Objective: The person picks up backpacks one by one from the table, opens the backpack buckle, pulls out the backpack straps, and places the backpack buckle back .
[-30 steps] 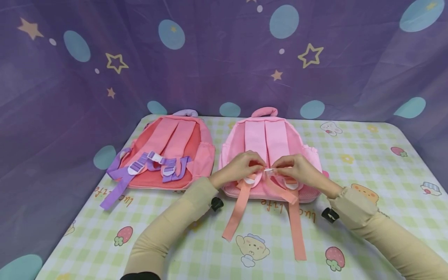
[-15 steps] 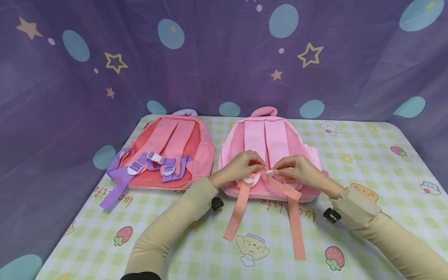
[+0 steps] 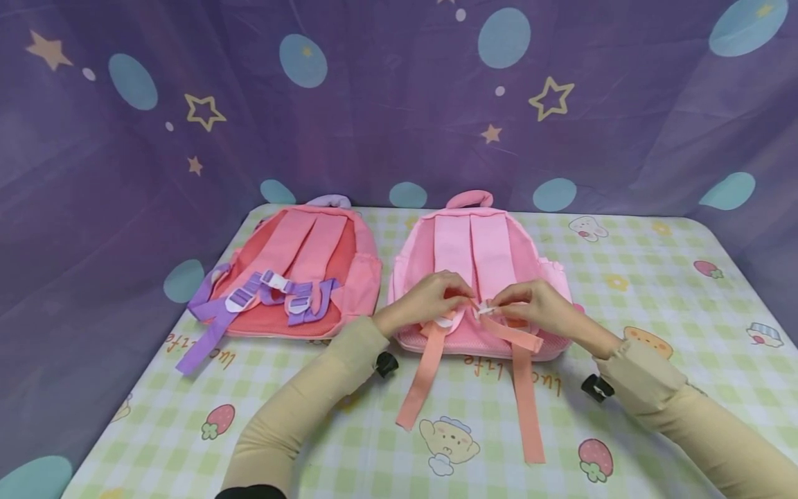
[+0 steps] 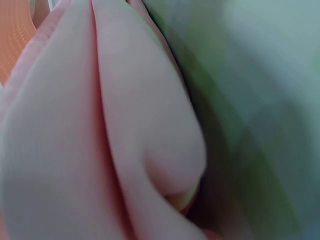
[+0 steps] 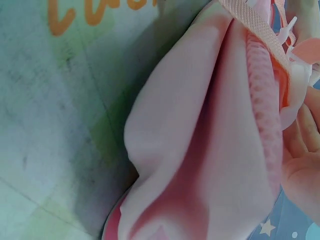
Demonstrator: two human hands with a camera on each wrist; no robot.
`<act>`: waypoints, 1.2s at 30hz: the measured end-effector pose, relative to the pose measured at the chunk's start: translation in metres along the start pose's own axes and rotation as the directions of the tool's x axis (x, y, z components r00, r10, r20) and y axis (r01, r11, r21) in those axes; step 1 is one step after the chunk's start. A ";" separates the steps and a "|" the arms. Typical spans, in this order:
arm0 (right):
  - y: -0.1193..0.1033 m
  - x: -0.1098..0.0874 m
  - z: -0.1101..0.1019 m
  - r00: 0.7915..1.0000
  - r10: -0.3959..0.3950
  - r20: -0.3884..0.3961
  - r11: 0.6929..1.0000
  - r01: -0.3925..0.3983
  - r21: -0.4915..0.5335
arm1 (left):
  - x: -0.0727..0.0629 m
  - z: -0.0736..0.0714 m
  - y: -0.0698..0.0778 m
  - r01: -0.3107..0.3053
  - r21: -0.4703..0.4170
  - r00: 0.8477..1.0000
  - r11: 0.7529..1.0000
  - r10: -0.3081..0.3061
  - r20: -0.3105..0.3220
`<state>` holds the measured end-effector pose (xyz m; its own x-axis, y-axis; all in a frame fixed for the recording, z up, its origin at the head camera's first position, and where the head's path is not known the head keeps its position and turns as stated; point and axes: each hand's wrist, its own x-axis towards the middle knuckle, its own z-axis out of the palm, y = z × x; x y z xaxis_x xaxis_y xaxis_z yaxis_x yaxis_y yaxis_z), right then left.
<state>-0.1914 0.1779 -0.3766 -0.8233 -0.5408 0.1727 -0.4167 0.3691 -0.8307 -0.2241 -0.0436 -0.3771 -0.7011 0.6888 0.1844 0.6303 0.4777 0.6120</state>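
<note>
A light pink backpack (image 3: 458,242) lies with its shoulder straps facing up, in the middle of the head view. Over its lower part, the left hand (image 3: 430,298) pinches an orange webbing strap beside a small white plastic buckle (image 3: 484,311). From the other side, the right hand (image 3: 537,305) pinches the buckle between thumb and fingers. A loose orange strap end (image 3: 514,335) runs rightward below the buckle. In the right wrist view, the right hand (image 5: 304,150) shows at the edge, beside the bag's pink side fabric (image 5: 170,110). Pink fabric (image 4: 135,110) fills much of the left wrist view.
A coral backpack (image 3: 368,284) with purple webbing and a fastened white buckle (image 3: 274,281) lies to the left. Two long orange strap tails (image 3: 424,381) hang over the green checked tablecloth (image 3: 349,443). A purple patterned curtain (image 3: 386,104) stands behind the table.
The right hand has shifted slightly right and down, bringing the white buckle with it. The loose orange strap end has swung right. The left hand has hardly moved.
</note>
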 end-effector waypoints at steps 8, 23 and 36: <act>0.001 -0.001 0.001 1.000 0.006 0.000 1.000 -0.006 0.029 | -0.001 0.001 0.007 -0.032 0.008 0.998 0.999 0.032 0.062; 0.003 0.000 0.001 1.000 0.009 0.006 0.999 -0.009 0.044 | -0.004 0.003 0.009 -0.020 -0.049 0.999 0.999 0.023 0.043; 0.001 0.000 0.003 1.000 -0.012 0.011 0.999 0.012 0.048 | -0.009 -0.001 0.002 -0.025 -0.108 1.000 0.994 0.026 0.002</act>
<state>-0.1913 0.1761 -0.3788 -0.8136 -0.5539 0.1767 -0.4074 0.3263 -0.8529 -0.2168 -0.0494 -0.3768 -0.6841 0.7018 0.1986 0.6081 0.3985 0.6866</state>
